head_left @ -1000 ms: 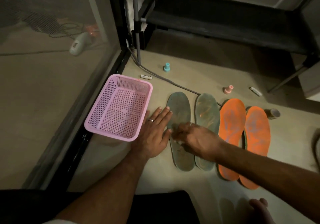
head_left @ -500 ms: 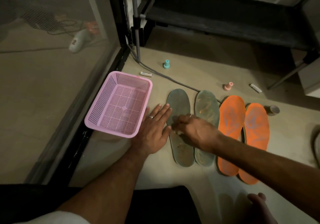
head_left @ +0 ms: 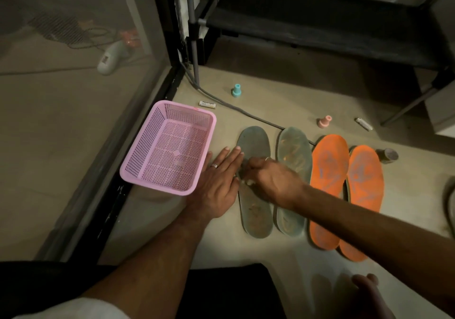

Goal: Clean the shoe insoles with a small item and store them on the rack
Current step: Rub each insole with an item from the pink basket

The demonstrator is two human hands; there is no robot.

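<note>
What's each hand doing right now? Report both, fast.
Left hand: open, fingers straight, flat on the floor at the edge of the leftmost grey insole.
Right hand: curled round a small pale item, on that insole.

Four insoles lie side by side on the floor (head_left: pixel 283 92): first insole (head_left: pixel 254 210), second insole (head_left: pixel 294 151), third insole (head_left: pixel 330 171), fourth insole (head_left: pixel 364 195), left to right. Basket (head_left: pixel 167 146) left of the first. Left hand (head_left: pixel 219 185) flat between basket and first insole; right hand (head_left: pixel 270 178) on the first. Rack (head_left: pixel 320 23) behind all.
</note>
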